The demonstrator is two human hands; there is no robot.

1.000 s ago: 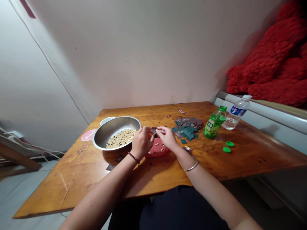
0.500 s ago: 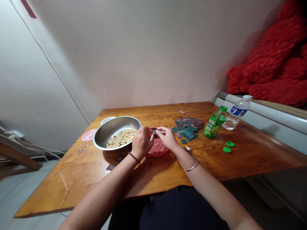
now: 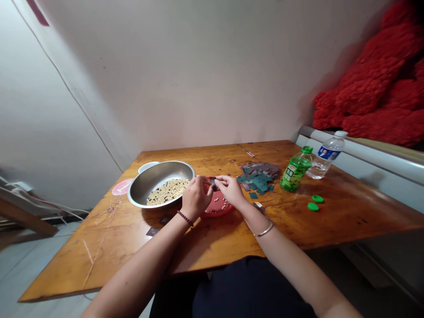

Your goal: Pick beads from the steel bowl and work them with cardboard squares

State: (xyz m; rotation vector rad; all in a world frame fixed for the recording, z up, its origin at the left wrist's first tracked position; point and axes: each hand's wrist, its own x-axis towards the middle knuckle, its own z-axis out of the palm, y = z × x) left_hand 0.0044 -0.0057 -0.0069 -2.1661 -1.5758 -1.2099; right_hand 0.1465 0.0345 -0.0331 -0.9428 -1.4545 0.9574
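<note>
A small dark square piece (image 3: 213, 180) is pinched between my two hands, above a shallow red dish (image 3: 217, 205) with pale beads or beans scattered in it. My left hand (image 3: 196, 194) grips the piece from the left, fingers curled. From the right, my right hand (image 3: 229, 189) holds it between thumb and fingers. Beside my left hand stands a wide metal bowl (image 3: 142, 187), tilted in view, with many pale and some dark beads or beans (image 3: 167, 192) inside. To the right of my right hand lies a pile of green and brown square pieces (image 3: 260, 176).
A green drink bottle (image 3: 296, 170) and a clear water bottle (image 3: 326, 154) stand at the right, near two green caps (image 3: 314, 203). Loose string (image 3: 99, 243) lies on the wooden table (image 3: 129, 251) at the left, by a pink disc (image 3: 122, 187). Red fluffy material (image 3: 371, 92) is heaped beyond.
Almost nothing differs. Both hands stay over the red dish with the dark piece between them; the whole view has shifted very slightly.
</note>
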